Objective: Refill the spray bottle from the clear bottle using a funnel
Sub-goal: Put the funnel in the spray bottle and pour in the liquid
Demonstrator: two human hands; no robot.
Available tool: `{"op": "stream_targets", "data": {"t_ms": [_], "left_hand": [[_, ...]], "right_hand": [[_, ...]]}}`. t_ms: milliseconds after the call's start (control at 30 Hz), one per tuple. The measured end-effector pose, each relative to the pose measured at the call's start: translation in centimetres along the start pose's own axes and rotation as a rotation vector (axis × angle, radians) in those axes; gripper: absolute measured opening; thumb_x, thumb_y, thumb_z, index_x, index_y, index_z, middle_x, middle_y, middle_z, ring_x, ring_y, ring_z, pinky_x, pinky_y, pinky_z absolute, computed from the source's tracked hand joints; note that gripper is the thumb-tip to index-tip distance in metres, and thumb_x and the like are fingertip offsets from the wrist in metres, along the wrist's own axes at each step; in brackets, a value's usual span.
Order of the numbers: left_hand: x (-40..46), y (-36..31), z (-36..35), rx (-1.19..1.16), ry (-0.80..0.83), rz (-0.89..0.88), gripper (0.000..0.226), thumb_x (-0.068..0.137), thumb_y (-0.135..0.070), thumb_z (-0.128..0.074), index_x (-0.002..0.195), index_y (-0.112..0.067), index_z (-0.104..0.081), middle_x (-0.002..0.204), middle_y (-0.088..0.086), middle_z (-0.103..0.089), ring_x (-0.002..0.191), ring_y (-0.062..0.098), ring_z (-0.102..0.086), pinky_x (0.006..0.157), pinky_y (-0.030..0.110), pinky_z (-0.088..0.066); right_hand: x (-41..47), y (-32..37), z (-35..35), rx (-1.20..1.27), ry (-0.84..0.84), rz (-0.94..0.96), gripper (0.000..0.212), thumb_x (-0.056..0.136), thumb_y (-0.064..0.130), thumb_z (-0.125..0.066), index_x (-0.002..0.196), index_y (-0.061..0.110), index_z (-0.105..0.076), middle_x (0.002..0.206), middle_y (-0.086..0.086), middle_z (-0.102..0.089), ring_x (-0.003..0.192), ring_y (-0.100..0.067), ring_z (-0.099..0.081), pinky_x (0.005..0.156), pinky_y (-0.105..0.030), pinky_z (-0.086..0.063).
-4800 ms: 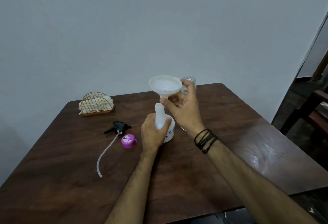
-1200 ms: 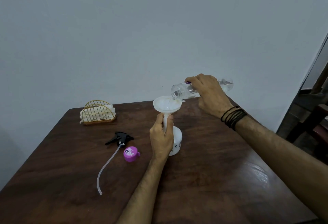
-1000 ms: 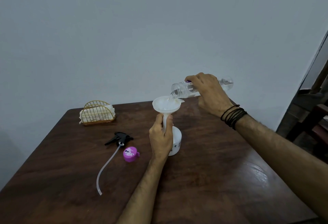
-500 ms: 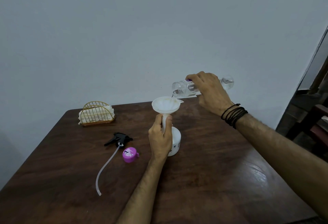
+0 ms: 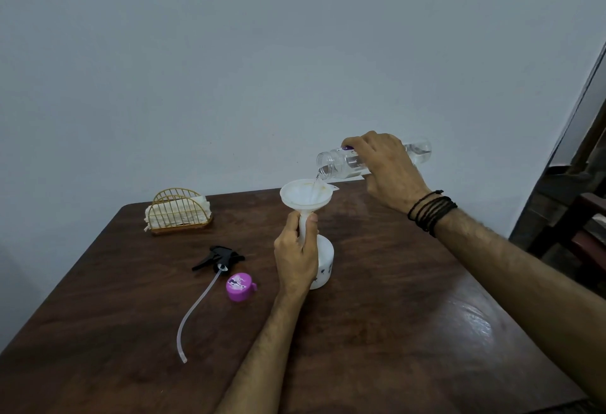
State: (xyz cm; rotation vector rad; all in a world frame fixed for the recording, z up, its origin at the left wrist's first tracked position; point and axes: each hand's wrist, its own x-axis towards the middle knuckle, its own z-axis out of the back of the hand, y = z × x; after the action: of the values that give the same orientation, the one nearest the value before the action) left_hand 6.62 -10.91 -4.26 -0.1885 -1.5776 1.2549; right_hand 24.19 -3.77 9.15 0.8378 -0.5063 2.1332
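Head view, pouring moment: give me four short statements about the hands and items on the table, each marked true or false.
1. The right hand tilts the clear bottle over the funnel. True.
2. The left hand rests flat on the table. False: it grips the neck of the white spray bottle below the funnel.
3. The purple cap is on the clear bottle. False: it lies on the table.
4. The black spray head lies on the table, detached. True.

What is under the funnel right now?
The funnel has its stem running down into the white spray bottle standing on the table. The left hand wraps the stem and bottle neck, hiding that joint and the fill level.
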Motion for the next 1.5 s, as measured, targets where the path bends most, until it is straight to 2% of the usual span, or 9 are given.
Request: {"op": "stream_targets", "data": {"t_ms": [267, 433, 700, 1100, 1300, 1500], "left_hand": [[0.01, 0.03, -0.02, -0.023, 0.004, 0.006, 0.034, 0.099, -0.047, -0.048, 0.094, -0.017, -0.063, 0.079, -0.004, -0.068, 0.074, 0.017, -0.068, 0.066, 0.040, -0.056], [-0.03, -0.06, 0.00, -0.027, -0.003, -0.012, 0.033, 0.099, -0.044, -0.049, 0.093, -0.015, -0.063, 0.078, -0.004, -0.068, 0.073, 0.018, -0.067, 0.064, 0.037, -0.055], [-0.02, 0.10, -0.07, -0.030, 0.004, 0.010, 0.025, 0.099, -0.045, -0.050, 0.095, -0.022, -0.060, 0.080, -0.004, -0.069, 0.074, 0.018, -0.068, 0.066, 0.041, -0.057], [-0.09, -0.03, 0.00, -0.044, 0.007, 0.003, 0.031, 0.099, -0.046, -0.049, 0.097, -0.019, -0.063, 0.082, -0.006, -0.069, 0.076, 0.017, -0.069, 0.066, 0.040, -0.058], [-0.03, 0.26, -0.09, -0.020, 0.002, 0.010, 0.029, 0.099, -0.048, -0.049, 0.096, -0.022, -0.061, 0.082, -0.007, -0.069, 0.076, 0.014, -0.069, 0.068, 0.043, -0.058], [-0.05, 0.11, -0.03, -0.029, 0.004, 0.000, 0.031, 0.099, -0.046, -0.050, 0.098, -0.018, -0.063, 0.083, -0.008, -0.069, 0.077, 0.014, -0.069, 0.068, 0.039, -0.057]], "right_hand": [[0.12, -0.15, -0.09, -0.016, 0.000, 0.006, 0.072, 0.063, -0.013, -0.058, 0.128, 0.018, -0.054, 0.106, -0.006, -0.058, 0.095, -0.028, -0.055, 0.095, -0.040, -0.039], [0.18, -0.29, -0.05, -0.025, -0.007, 0.011, 0.072, 0.063, -0.014, -0.058, 0.128, 0.017, -0.054, 0.106, -0.006, -0.058, 0.094, -0.027, -0.054, 0.095, -0.039, -0.039], [0.30, -0.39, 0.11, -0.024, -0.011, 0.019, 0.071, 0.063, -0.014, -0.057, 0.127, 0.016, -0.055, 0.106, -0.007, -0.059, 0.094, -0.029, -0.055, 0.094, -0.041, -0.040], [0.56, -0.51, 0.21, -0.042, -0.016, 0.032, 0.071, 0.063, -0.015, -0.057, 0.126, 0.016, -0.056, 0.106, -0.008, -0.060, 0.095, -0.031, -0.056, 0.093, -0.041, -0.040], [0.75, -0.47, 0.35, -0.054, -0.021, 0.037, 0.067, 0.066, -0.014, -0.058, 0.126, 0.016, -0.057, 0.107, -0.007, -0.060, 0.095, -0.029, -0.056, 0.093, -0.039, -0.038], [0.86, -0.50, 0.30, -0.060, -0.021, 0.043, 0.066, 0.066, -0.013, -0.059, 0.125, 0.016, -0.058, 0.107, -0.007, -0.060, 0.095, -0.029, -0.056, 0.093, -0.039, -0.038]]}}
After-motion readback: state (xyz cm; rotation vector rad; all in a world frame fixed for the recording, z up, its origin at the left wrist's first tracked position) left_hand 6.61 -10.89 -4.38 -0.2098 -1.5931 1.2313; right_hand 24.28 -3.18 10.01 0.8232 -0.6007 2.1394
